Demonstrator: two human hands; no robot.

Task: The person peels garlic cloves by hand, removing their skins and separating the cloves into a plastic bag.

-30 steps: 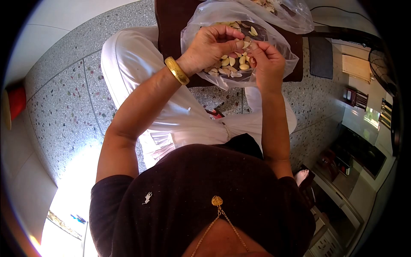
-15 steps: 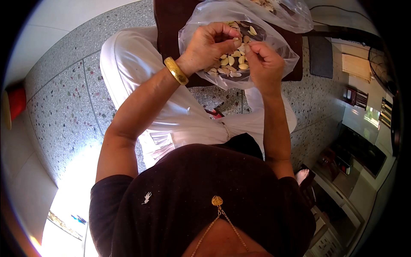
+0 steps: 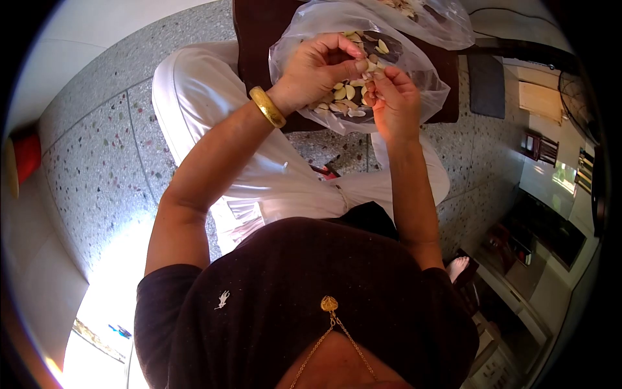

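Note:
My left hand point(image 3: 321, 68), with a gold bangle point(image 3: 267, 107) at its wrist, has thumb and forefinger pinched at a garlic clove point(image 3: 372, 67). Close against it on the right, my right hand point(image 3: 397, 102) also pinches at this pale clove; its fingertips partly hide it. Both hands are over an open clear plastic bag point(image 3: 424, 78). Beneath them in the bag lie several garlic cloves point(image 3: 350, 92), cream-coloured, among bits of papery skin.
The bag rests on a dark brown low table point(image 3: 256, 39). A second plastic bag point(image 3: 447, 23) with pale pieces lies behind it. My legs in white trousers point(image 3: 194, 97) flank the table's near edge. Speckled floor point(image 3: 97, 149) surrounds it.
My right hand has shifted slightly left and down, and its fingers have turned inward, closer to the left fingertips. The left hand stays almost in place.

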